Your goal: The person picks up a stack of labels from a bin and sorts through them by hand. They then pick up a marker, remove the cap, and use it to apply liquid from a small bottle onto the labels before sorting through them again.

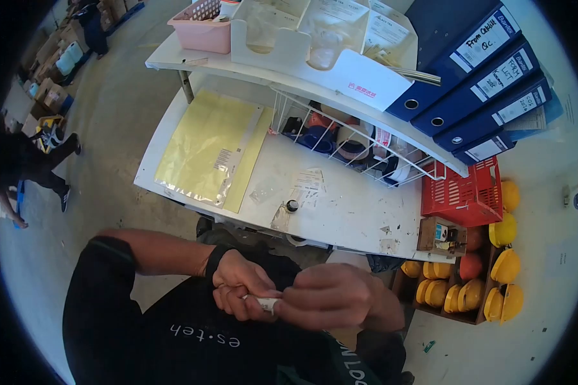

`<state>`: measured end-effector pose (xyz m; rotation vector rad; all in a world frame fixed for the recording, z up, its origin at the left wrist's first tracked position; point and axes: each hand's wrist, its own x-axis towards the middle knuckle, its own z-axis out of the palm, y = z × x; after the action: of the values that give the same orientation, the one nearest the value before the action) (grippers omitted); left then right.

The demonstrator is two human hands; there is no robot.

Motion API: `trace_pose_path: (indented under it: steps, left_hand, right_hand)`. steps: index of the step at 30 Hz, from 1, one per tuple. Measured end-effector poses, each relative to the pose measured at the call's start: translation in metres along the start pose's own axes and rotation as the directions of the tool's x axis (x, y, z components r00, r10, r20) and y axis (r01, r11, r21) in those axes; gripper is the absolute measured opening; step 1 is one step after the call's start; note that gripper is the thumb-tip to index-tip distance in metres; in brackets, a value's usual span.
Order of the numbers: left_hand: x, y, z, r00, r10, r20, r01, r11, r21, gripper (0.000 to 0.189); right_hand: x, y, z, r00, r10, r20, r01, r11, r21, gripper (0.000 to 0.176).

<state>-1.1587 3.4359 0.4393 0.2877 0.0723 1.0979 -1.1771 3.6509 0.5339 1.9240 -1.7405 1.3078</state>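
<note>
My left hand [241, 285], with a black band at the wrist, is closed around a small white tube-like item [263, 303] with faint dark print. My right hand [334, 295] pinches at the item's right end, its fingertips touching or nearly touching my left hand; what lies between those fingers is hidden. Both hands are held in front of my dark shirt, short of the desk edge. On the white desk [359, 212] beyond them stands a small round black-topped object [292, 205], beside a printed paper slip [309, 182] and a scrap of clear plastic [263, 191].
A yellow plastic envelope [205, 147] lies on the desk's left. Tape rolls fill a wire basket [359, 151] under the shelf; blue binders [456, 51] stand above. To the right are a red crate [462, 196] and yellow helmets [472, 295]. A person [38, 157] is at far left.
</note>
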Motion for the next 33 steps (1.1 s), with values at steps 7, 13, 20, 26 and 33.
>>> trace_pose_path:
  steps: [7,13,20,26,33]
  left_hand:
    - [0.001,0.009,0.007,0.996,0.021,0.082,-0.028,0.996,0.085,0.035]
    - [-0.002,0.007,0.016,0.976,0.215,-0.031,-0.208,0.965,0.157,0.044]
    - [-0.011,0.007,0.017,0.952,0.214,-0.221,-0.156,0.955,0.252,0.047]
    - [-0.013,-0.003,-0.001,0.954,0.207,-0.215,-0.121,0.927,0.355,0.047]
    - [-0.013,0.012,-0.006,0.963,0.253,-0.089,-0.229,0.948,0.220,0.047]
  right_hand:
    - [0.027,-0.018,-0.020,0.949,-0.181,0.258,0.224,0.963,-0.150,0.017]
    - [0.012,-0.024,-0.019,0.979,0.203,-0.009,-0.204,0.978,-0.039,0.015]
    - [0.019,-0.034,-0.027,0.876,0.456,0.154,-0.469,0.881,0.060,0.024]
    - [0.024,-0.038,-0.029,0.855,0.396,0.334,-0.467,0.869,0.163,0.029]
    - [0.029,-0.033,-0.057,0.930,0.321,0.179,-0.295,0.943,-0.157,0.032]
